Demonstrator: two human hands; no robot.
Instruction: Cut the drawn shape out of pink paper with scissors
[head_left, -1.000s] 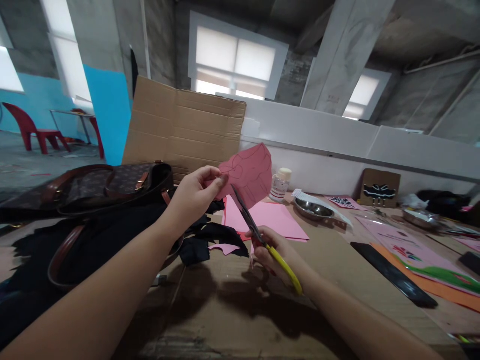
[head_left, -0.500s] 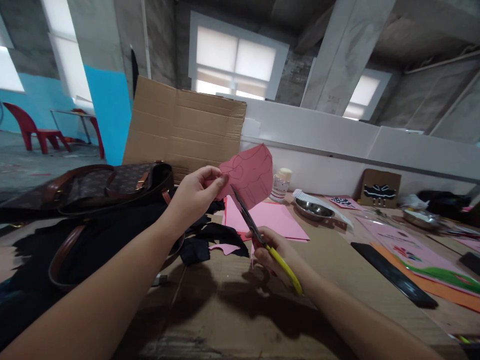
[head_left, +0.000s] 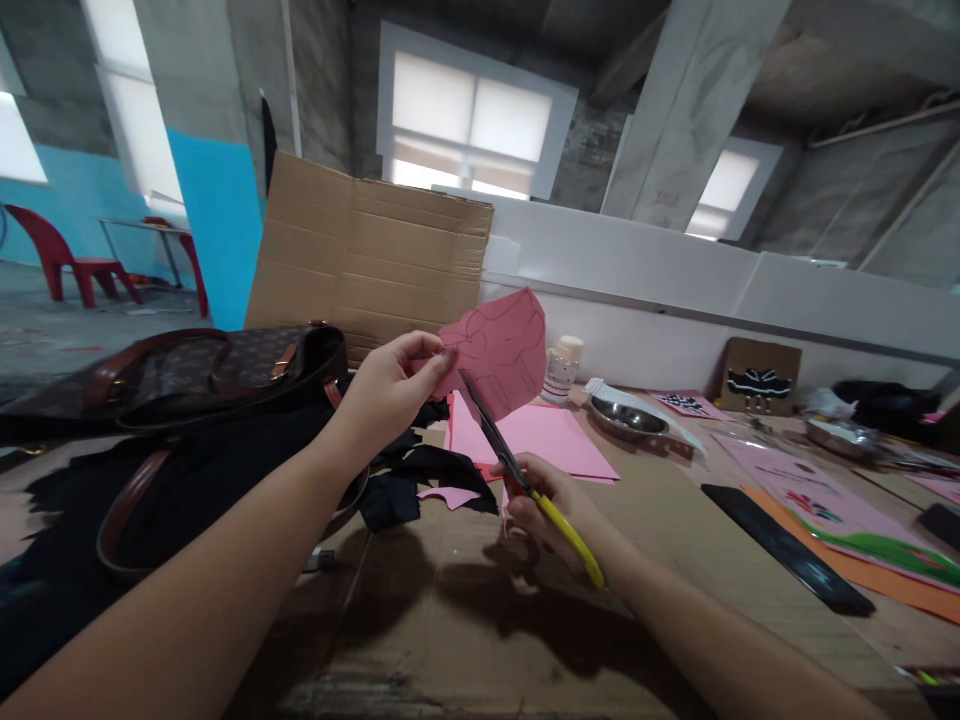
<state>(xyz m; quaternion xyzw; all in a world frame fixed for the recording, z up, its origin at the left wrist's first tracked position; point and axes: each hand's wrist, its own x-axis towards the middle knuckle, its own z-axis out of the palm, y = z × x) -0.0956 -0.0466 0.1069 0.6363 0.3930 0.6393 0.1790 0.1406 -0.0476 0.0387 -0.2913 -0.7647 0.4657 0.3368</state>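
Pinched between the thumb and fingers of my left hand point(head_left: 401, 385) is a piece of pink paper point(head_left: 506, 345) with lines drawn on it. My right hand point(head_left: 551, 510) grips yellow-handled scissors point(head_left: 487, 425), whose blades point up and left at the paper's lower edge, close to my left fingertips. Whether the blades are parted is hard to see. Below the paper lie pink sheets point(head_left: 574, 445), black fabric scraps point(head_left: 394, 500) and a small pink offcut point(head_left: 450, 496).
A brown handbag point(head_left: 172, 375) rests on the left. Behind stands a cardboard panel point(head_left: 375, 255). To the right are a white bottle point(head_left: 562, 368), a metal bowl point(head_left: 628, 418), a black phone-like slab point(head_left: 787, 548) and a pink picture card point(head_left: 832, 500). Cardboard point(head_left: 450, 620) covers the near tabletop.
The scissors' tips have shifted very slightly up and left along the paper's edge. Both hands stay nearly in the same place.
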